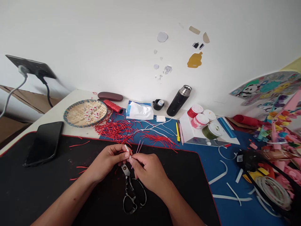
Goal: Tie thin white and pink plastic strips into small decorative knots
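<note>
1. The small white strip [126,147] looked slim and pale, its upper end poking out above the fingertips and the rest mostly covered by them; it was held above the mat, just beyond the pivot of the scissors [127,183].
2. A bit of red cord [130,152] showed against the strip, beyond the same pivot; whether it was tied there could not be told.
3. The left hand [114,156], beyond and left of the scissors' handles, pinched the strip between thumb and forefinger, the other fingers curled beneath.
4. The right hand [148,169], just right of the scissors' pivot, pressed thumb and forefinger together on the strip's lower part, its back turned upward.
5. Both forearms slanted inward, one on either side of the scissors, bringing the fingertips nearly together.
6. Thin purple prongs [139,147] rose beside the right fingers, beyond the scissors; their hold was hidden.
7. The scissors lay on a black mat [103,207], handles nearest the person.
</note>
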{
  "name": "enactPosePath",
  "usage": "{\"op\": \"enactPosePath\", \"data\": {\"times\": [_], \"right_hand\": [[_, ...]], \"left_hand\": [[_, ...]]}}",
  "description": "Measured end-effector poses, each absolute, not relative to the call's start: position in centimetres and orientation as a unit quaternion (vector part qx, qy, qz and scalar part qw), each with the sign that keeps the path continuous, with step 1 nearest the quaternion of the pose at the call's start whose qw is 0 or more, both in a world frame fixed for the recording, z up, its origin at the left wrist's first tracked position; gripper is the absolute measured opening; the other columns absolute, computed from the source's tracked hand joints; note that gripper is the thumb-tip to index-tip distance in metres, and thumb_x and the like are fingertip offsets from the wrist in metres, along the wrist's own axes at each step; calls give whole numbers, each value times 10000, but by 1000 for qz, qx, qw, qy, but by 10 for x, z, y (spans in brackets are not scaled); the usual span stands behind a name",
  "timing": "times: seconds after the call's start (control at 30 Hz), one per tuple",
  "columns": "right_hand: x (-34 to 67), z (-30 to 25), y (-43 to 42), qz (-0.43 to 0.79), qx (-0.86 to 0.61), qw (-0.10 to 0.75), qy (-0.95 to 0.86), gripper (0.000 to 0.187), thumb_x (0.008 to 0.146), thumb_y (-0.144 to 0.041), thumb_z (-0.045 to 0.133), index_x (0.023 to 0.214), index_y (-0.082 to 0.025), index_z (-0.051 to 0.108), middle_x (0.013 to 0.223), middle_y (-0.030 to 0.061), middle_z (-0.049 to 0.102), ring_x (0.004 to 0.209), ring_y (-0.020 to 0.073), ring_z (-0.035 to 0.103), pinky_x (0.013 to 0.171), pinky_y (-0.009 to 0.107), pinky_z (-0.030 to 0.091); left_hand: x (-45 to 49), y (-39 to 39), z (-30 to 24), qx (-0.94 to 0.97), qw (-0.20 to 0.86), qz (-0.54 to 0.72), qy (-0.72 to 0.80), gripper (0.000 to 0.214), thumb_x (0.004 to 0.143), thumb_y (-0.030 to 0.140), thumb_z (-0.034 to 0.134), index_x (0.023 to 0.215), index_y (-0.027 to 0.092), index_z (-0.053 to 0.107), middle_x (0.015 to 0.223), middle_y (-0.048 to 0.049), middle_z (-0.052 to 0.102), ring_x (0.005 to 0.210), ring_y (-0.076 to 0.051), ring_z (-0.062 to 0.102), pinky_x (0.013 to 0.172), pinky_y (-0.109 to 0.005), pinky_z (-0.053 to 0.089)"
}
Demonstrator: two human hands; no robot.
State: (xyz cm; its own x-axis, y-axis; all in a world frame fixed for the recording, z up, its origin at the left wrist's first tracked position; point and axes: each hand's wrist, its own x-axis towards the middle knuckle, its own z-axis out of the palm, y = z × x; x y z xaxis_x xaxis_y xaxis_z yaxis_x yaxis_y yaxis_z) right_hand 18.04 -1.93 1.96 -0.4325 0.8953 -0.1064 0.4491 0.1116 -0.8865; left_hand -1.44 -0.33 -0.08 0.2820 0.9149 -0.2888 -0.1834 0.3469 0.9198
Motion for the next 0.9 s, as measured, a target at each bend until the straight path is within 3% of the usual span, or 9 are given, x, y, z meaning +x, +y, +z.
{"op": "enactPosePath", "data": {"times": [0.27,0.67,0.9], "right_hand": [[182,14,-19,539,-448,280,-656,240,1057,-382,596,1026,-229,778,703,-18,677,627,138,639,630,242,452],[189,12,-13,400,-511,303,-698,175,1031,-286,596,1004,-233,761,797,16,751,689,169,673,673,262,463],[190,9,-10,306,-534,198,-763,193,1030,-300,659,1189,-252,757,983,50,813,842,223,742,739,297,460]], "left_hand": [[-17,-2,-5,311,726,448,420,340,703,435,965,745,148,788,627,-21,646,566,-123,503,498,-213,353],[-18,-1,-4,263,749,464,394,318,734,395,966,787,141,783,675,-39,668,585,-126,540,482,-192,391],[-18,-1,-6,256,742,468,406,359,700,425,988,790,139,791,685,-31,674,573,-114,543,476,-186,395]]}}
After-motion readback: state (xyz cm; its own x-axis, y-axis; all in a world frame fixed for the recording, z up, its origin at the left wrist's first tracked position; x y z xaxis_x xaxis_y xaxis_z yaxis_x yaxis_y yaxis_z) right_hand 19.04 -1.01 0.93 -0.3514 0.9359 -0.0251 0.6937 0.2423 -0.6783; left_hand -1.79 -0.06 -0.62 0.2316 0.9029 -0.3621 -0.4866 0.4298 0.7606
